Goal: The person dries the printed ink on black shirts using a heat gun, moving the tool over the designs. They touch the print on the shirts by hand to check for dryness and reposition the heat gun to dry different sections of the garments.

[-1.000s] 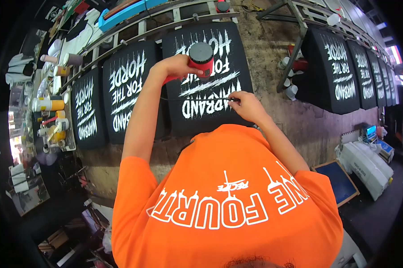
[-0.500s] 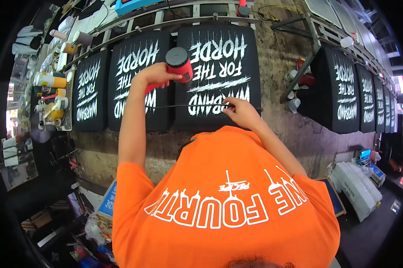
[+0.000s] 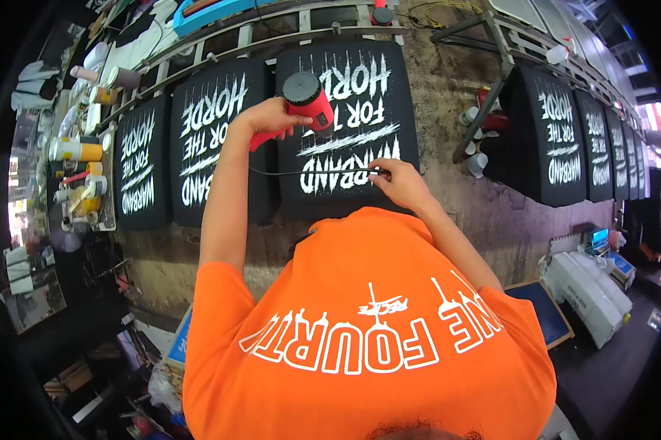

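My left hand [image 3: 273, 117] is wrapped round the handle of a red heat gun [image 3: 322, 111], its round black grille facing up. The gun hangs over the left part of a black T-shirt [image 3: 411, 158] and hides some of its white lettering. A thin black cord [image 3: 312, 173] runs from near the gun's handle across the print to my right hand [image 3: 400, 183]. There, thumb and fingers pinch the cord above the shirt's near right part. Two more black shirts with the same print, a middle shirt [image 3: 261, 194] and a far-left shirt [image 3: 136, 209], lie alongside.
Jars and bottles [image 3: 81, 152] crowd a tray on the left. A metal rail [image 3: 220, 57] runs behind the shirts. To the right, several more printed black shirts [image 3: 539, 183] stand in a row by a metal frame [image 3: 484, 92]. White packages [image 3: 583, 297] lie at lower right.
The heat gun has shifted right across the print with my left hand. My right hand still pinches the cord. The whole view has moved slightly, so the shirts appear farther left.
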Demonstrator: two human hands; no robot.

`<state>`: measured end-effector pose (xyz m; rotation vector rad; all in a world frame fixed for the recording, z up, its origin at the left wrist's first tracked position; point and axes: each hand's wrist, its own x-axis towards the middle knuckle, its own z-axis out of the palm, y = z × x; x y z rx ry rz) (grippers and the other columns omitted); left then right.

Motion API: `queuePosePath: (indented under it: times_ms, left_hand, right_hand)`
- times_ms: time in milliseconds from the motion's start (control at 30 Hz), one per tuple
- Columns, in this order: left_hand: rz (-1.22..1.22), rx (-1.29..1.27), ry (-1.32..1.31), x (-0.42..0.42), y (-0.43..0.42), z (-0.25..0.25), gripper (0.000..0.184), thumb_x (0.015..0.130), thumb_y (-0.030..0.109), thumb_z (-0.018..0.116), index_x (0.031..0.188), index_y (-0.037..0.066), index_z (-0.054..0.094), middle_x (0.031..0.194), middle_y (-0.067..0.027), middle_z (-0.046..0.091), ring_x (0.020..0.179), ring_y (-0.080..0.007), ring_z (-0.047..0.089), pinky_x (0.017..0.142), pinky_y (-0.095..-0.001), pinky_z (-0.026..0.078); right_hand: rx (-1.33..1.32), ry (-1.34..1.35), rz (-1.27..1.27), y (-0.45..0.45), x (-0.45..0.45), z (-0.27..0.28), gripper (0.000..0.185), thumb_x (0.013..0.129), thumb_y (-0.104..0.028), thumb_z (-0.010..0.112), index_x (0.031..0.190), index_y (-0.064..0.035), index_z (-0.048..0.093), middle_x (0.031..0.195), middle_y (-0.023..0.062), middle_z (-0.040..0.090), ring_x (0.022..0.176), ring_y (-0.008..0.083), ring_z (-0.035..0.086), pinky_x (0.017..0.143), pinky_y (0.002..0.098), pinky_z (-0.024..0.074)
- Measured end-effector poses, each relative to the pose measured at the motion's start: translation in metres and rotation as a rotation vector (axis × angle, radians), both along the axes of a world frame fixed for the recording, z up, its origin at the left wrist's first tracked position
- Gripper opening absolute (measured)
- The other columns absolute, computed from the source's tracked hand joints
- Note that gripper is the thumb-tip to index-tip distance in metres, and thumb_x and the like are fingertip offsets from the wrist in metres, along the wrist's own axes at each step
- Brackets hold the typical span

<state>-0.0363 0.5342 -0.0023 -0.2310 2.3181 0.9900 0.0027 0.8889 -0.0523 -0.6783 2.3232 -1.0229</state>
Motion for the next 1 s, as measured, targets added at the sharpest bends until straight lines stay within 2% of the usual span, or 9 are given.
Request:
queuePosePath:
  times_ms: [100, 167, 300, 367, 433, 633, 767, 833, 1000]
  left_hand:
    - [-0.066, -0.009, 0.027, -0.017, 0.025, 0.004, 0.056, 0.087, 0.052, 0.082, 0.113, 0.003, 0.073, 0.075, -0.0064, 0.069, 0.061, -0.0158, 0.065, 0.058, -0.0324, 0.054]
    - [-0.122, -0.07, 0.032, -0.03, 0.043, 0.007, 0.057, 0.087, 0.051, 0.082, 0.118, 0.005, 0.074, 0.076, -0.0067, 0.069, 0.062, -0.0153, 0.065, 0.058, -0.0322, 0.054]
    - [-0.181, 0.07, 0.154, -0.051, 0.069, -0.003, 0.06, 0.086, 0.053, 0.082, 0.124, 0.008, 0.074, 0.082, -0.0074, 0.072, 0.066, -0.0155, 0.067, 0.061, -0.032, 0.056]
    - [-0.228, -0.012, 0.158, -0.064, 0.085, 0.0, 0.054, 0.088, 0.048, 0.082, 0.122, 0.007, 0.072, 0.083, -0.0061, 0.072, 0.064, -0.0139, 0.065, 0.059, -0.032, 0.054]
    - [-0.262, -0.066, 0.038, -0.076, 0.098, 0.004, 0.058, 0.084, 0.054, 0.083, 0.115, 0.005, 0.075, 0.09, -0.0085, 0.076, 0.073, -0.0165, 0.07, 0.066, -0.0333, 0.057]
    - [-0.383, -0.063, 0.149, -0.099, 0.125, 0.004, 0.062, 0.084, 0.058, 0.082, 0.108, 0.002, 0.075, 0.081, -0.0085, 0.072, 0.067, -0.0168, 0.069, 0.062, -0.0338, 0.055]
    - [-0.385, 0.033, 0.063, -0.102, 0.135, 0.006, 0.058, 0.087, 0.055, 0.081, 0.11, 0.002, 0.075, 0.083, -0.0082, 0.072, 0.066, -0.016, 0.068, 0.061, -0.0334, 0.055]
    - [-0.451, -0.114, 0.122, -0.101, 0.143, 0.023, 0.063, 0.083, 0.059, 0.082, 0.106, 0.001, 0.075, 0.073, -0.0069, 0.068, 0.064, -0.016, 0.065, 0.06, -0.0322, 0.053]
    - [-0.42, -0.039, 0.143, -0.1, 0.136, 0.006, 0.063, 0.083, 0.061, 0.081, 0.102, 0.001, 0.076, 0.072, -0.0082, 0.068, 0.065, -0.0181, 0.066, 0.063, -0.036, 0.053]
  right_hand:
    - [-0.02, 0.054, -0.078, 0.007, -0.004, -0.009, 0.021, 0.094, -0.021, 0.071, 0.105, -0.003, 0.069, 0.095, 0.0199, 0.071, 0.092, 0.037, 0.07, 0.084, 0.0464, 0.0547]
    - [-0.048, 0.118, -0.165, 0.01, -0.004, -0.012, 0.016, 0.094, -0.016, 0.068, 0.099, -0.0006, 0.065, 0.098, 0.023, 0.069, 0.096, 0.0439, 0.067, 0.084, 0.0489, 0.0529]
    - [-0.085, 0.079, -0.302, 0.017, -0.005, -0.011, 0.018, 0.094, -0.016, 0.067, 0.105, -0.0021, 0.065, 0.1, 0.023, 0.069, 0.095, 0.042, 0.067, 0.084, 0.0487, 0.053]
    - [-0.083, 0.069, -0.306, 0.02, -0.006, -0.008, 0.022, 0.094, -0.019, 0.069, 0.109, -0.0032, 0.066, 0.1, 0.0215, 0.068, 0.092, 0.0384, 0.069, 0.084, 0.0473, 0.0537]
    - [-0.065, 0.082, -0.306, 0.025, -0.007, -0.007, 0.025, 0.094, -0.022, 0.071, 0.11, -0.0038, 0.067, 0.098, 0.0193, 0.068, 0.09, 0.0349, 0.07, 0.083, 0.0454, 0.0544]
    - [-0.056, 0.057, -0.376, 0.039, -0.015, -0.017, 0.025, 0.093, -0.024, 0.073, 0.106, -0.0021, 0.07, 0.097, 0.0174, 0.068, 0.09, 0.033, 0.07, 0.083, 0.0437, 0.0549]
    - [-0.028, 0.046, -0.351, 0.042, -0.012, -0.013, 0.026, 0.092, -0.024, 0.074, 0.105, -0.0011, 0.071, 0.1, 0.0182, 0.07, 0.093, 0.033, 0.071, 0.084, 0.0434, 0.0552]
    - [-0.011, 0.044, -0.343, 0.039, -0.013, -0.009, 0.026, 0.092, -0.024, 0.074, 0.105, -0.001, 0.071, 0.1, 0.0184, 0.07, 0.092, 0.0329, 0.071, 0.084, 0.0436, 0.0553]
    - [-0.029, 0.064, -0.318, 0.04, -0.015, -0.013, 0.026, 0.092, -0.024, 0.075, 0.104, -0.0008, 0.07, 0.098, 0.0185, 0.07, 0.09, 0.0333, 0.071, 0.083, 0.0441, 0.0558]
